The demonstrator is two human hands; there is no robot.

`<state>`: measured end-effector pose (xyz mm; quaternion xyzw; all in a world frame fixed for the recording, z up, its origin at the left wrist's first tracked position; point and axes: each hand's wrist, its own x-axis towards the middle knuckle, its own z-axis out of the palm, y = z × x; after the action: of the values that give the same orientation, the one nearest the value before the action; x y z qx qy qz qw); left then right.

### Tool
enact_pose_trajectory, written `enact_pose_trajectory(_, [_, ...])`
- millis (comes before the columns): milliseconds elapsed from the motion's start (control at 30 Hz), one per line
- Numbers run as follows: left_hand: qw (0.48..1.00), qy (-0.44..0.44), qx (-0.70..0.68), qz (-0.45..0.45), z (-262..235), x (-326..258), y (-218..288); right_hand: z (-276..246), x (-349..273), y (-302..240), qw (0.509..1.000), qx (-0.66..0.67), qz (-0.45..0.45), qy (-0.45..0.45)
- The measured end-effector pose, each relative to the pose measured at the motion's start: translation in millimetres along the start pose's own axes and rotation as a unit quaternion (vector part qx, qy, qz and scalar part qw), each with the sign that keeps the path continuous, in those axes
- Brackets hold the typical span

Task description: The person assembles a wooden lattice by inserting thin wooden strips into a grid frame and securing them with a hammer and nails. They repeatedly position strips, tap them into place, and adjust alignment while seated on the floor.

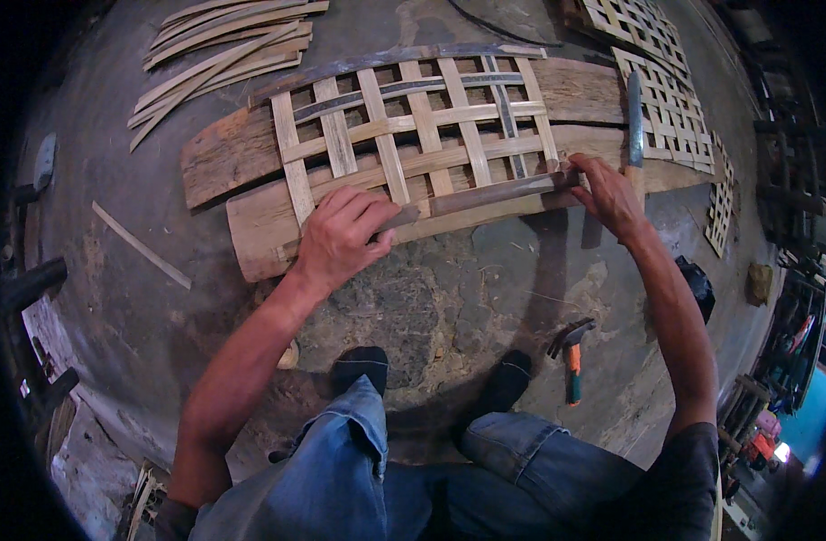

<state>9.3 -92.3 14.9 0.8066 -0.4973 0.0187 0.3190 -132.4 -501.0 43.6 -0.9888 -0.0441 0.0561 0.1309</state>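
Observation:
A woven bamboo lattice panel (422,135) lies on two thick wooden planks (213,164) in front of me. Its pale slats cross over and under, with a few dark strips among them. Along its near edge runs a dark bamboo strip (503,194). My left hand (341,236) is closed with curled fingers over the left part of this strip. At the strip's right end, my right hand (608,196) grips it between thumb and fingers. Just beyond the right hand, a long-bladed knife (635,126) lies across the planks.
A hammer (572,361) with an orange and green handle lies on the floor near my right foot. Loose bamboo strips (219,59) are piled at far left, and a single strip (142,245) lies nearer. Finished-looking lattice panels (670,108) rest at far right. A dark bag-like object (694,287) sits beyond my right forearm.

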Motion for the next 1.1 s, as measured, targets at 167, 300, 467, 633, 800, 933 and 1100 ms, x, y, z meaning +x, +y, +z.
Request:
enact_pose_trajectory(167, [1.0,0.016,-0.005,0.003,5,-3,-2,5,-1,4,0.999,-0.018,0.036,-0.011])
enact_pose_trajectory(300, [1.0,0.006,-0.023,-0.001,4,-1,0,0,-2,6,1.0,-0.004,0.024,-0.02])
enact_pose_trajectory(467, [1.0,0.004,-0.014,-0.012,8,-2,0,-19,8,-30,0.994,-0.066,-0.049,0.072])
enact_pose_trajectory(633, [1.0,-0.002,-0.008,-0.019,2,-9,-2,-56,-57,-162,0.95,-0.117,-0.216,0.19])
enact_pose_trajectory(800, [1.0,0.008,-0.005,-0.027,7,1,4,-109,-42,-312,0.883,0.172,-0.205,0.386])
enact_pose_trajectory(933, [0.999,0.016,0.001,-0.038,8,-1,1,-115,-35,-334,0.736,0.492,-0.204,0.419])
enact_pose_trajectory(1100, [0.999,0.01,0.008,-0.043,7,0,4,-120,12,-333,0.414,0.441,-0.542,0.583])
